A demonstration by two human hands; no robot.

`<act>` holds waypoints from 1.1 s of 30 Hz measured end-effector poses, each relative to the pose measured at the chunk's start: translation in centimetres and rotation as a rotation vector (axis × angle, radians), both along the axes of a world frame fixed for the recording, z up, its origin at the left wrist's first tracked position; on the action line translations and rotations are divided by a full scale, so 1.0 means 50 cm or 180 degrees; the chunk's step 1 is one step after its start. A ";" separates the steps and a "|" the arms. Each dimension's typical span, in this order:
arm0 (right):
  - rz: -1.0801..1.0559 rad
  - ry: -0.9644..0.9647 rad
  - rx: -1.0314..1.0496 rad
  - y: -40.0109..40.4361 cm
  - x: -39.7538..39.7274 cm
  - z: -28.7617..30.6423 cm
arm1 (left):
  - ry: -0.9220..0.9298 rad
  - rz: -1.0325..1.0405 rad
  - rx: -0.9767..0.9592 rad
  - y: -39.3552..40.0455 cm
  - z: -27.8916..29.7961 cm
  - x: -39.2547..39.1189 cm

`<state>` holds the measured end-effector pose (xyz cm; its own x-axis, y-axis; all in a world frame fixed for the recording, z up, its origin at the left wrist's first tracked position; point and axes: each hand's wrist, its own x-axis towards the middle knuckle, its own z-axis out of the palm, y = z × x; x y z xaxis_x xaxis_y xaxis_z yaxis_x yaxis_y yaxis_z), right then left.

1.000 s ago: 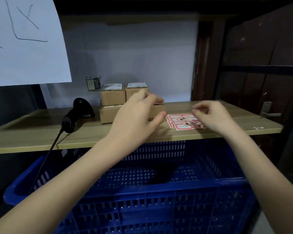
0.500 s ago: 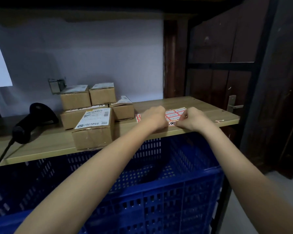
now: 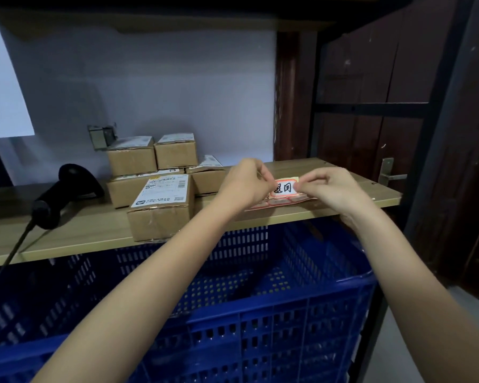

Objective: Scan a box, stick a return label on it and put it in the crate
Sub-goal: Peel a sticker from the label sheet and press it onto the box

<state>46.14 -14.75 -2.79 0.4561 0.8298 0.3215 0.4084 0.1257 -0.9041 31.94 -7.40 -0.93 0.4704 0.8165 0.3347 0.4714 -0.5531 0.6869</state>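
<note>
- Blue perforated plastic crate [image 3: 274,322] sits nearest, below the shelf edge; what shows of its floor holds no box, so the final drop is not yet done.
- Above it runs the pale wooden shelf board [image 3: 75,230], both forearms reaching over the crate to it.
- At the shelf's front edge stands a brown cardboard box with a white printed shipping label on top [image 3: 162,205], apart from both hands; no return label shows on it. Whether it has been scanned cannot be told.
- To its right, the left hand [image 3: 244,183] and right hand [image 3: 329,189] are each pinched narrow on a white red-bordered return label with black handwriting [image 3: 284,187], held just above the red-and-white sticker sheet [image 3: 282,201] lying on the shelf.
- My reading: the label is being peeled free; sticking it on the box and crating the box remain.
- Left, a black handheld barcode scanner with a cable [image 3: 64,194] lies on the shelf, untouched.
- Farthest, a stack of similar small cardboard boxes [image 3: 152,158] rests against the pale wall.
</note>
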 end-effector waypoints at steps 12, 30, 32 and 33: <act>0.1331 0.0101 0.0302 -0.063 -0.175 0.026 | -0.0791 -0.0299 0.0135 -0.101 0.054 -0.239; 0.1479 0.0250 0.0078 -0.027 -0.333 -0.023 | -0.0614 0.0536 0.0395 -0.096 -0.004 -0.402; 0.1391 0.0293 0.0178 -0.026 -0.340 -0.024 | -0.0001 0.1221 0.1649 -0.105 -0.019 -0.400; 0.1359 0.0293 0.0244 -0.026 -0.343 -0.026 | 0.0280 0.1458 0.2346 -0.113 -0.026 -0.398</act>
<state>29.00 -16.03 -4.11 0.1073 0.9254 0.3636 0.2236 0.3339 -0.9157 12.03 -13.07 -2.21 0.1978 0.5213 0.8302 0.7907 -0.5854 0.1791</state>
